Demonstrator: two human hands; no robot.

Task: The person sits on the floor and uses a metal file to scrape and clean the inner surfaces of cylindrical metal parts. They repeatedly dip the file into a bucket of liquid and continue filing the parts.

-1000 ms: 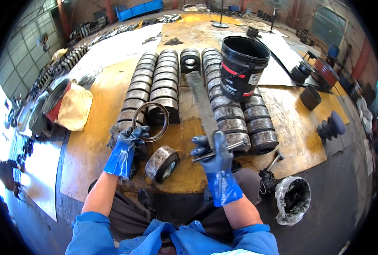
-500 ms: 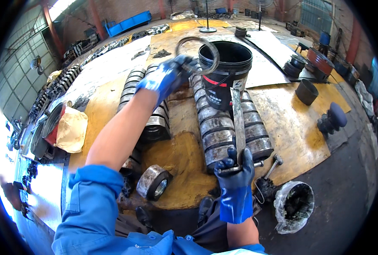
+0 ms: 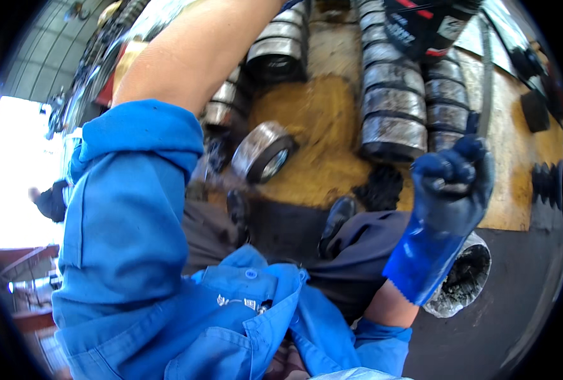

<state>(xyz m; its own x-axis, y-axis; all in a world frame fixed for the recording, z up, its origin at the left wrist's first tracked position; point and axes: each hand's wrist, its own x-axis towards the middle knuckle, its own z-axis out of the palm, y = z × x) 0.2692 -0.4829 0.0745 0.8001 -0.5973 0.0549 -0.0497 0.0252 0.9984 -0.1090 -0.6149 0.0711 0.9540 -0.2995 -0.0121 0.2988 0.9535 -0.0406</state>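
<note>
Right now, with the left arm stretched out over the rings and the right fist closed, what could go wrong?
1. The left arm reaches out of frame, so that hand is unseen; the sleeve could brush the stacked steel rings.
2. The loose ring sits tilted on the gritty board near the shoes; it might roll or tip onto a foot.
3. The right hand has its grip closed on a small, hard-to-see item; a slick glove could let it slip.

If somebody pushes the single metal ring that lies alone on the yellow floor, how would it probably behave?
The metal ring looks thick-walled and like steel, so it is probably heavy for its size and stiff. It is round and rests tilted on its edge, so a push might make it roll or drop flat. Its shiny band looks smooth, perhaps slippery in the gloved right hand.
</note>
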